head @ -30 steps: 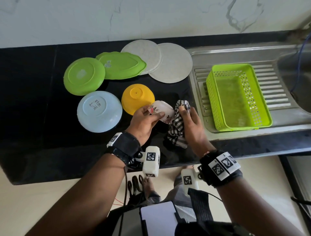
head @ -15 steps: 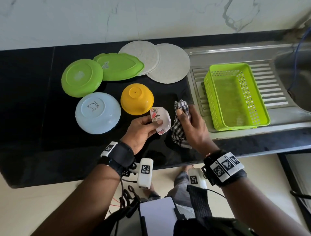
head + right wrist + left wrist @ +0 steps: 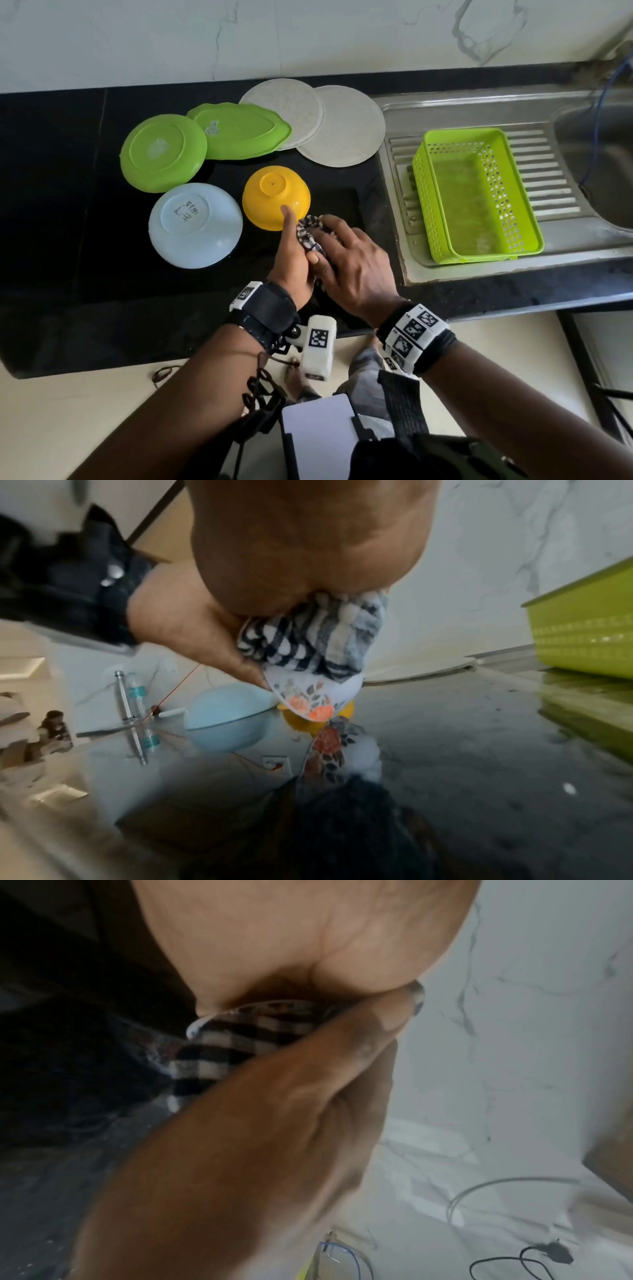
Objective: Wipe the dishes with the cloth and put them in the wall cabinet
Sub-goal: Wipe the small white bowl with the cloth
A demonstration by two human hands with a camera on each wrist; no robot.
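Note:
My left hand (image 3: pixel 292 248) grips a small white floral bowl (image 3: pixel 313 696) just above the black counter (image 3: pixel 85 240), in front of the upturned yellow bowl (image 3: pixel 274 192). My right hand (image 3: pixel 346 255) holds the black-and-white checked cloth (image 3: pixel 308 233) bunched and pressed into that bowl. In the head view the right hand and cloth hide the bowl. The right wrist view shows the cloth (image 3: pixel 315 637) filling the bowl. In the left wrist view the cloth (image 3: pixel 232 1045) lies against the bowl's rim (image 3: pixel 195 1026).
Upturned on the counter lie a light blue bowl (image 3: pixel 195 224), a round green plate (image 3: pixel 164 150), a leaf-shaped green plate (image 3: pixel 243 132) and two white plates (image 3: pixel 346 126). A green basket (image 3: pixel 476 192) stands on the steel drainboard (image 3: pixel 548 171) at the right.
My two hands have come together. The right hand pushed the cloth into the floral bowl, which turned and is now covered in the head view.

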